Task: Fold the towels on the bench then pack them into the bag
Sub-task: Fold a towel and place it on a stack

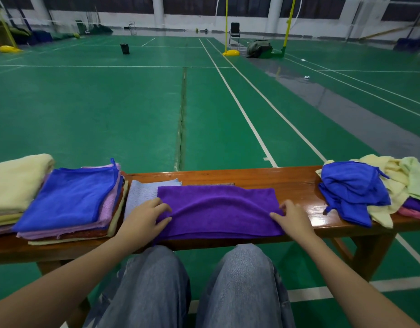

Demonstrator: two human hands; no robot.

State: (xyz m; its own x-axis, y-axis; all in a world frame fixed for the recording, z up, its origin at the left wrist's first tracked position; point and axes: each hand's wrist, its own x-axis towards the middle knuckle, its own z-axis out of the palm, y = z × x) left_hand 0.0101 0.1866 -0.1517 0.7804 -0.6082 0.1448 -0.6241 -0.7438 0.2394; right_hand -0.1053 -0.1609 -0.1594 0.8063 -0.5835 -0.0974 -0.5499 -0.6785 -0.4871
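Note:
A purple towel (218,209) lies folded in a long strip across the middle of the wooden bench (263,177). My left hand (142,218) pinches its left end and my right hand (294,218) pinches its right end. The cloth bulges up between them. Under its left end lies a pale blue towel (142,191). To the left sits a stack of folded towels (69,204) with a blue one on top. A heap of unfolded blue, yellow and pink towels (369,192) sits at the right. No bag is in view.
Folded cream towels (17,183) sit at the far left of the bench. My knees in jeans (194,290) are just under the bench's front edge. Beyond lies a green court floor with a black bin (125,48) and a chair (235,34) far off.

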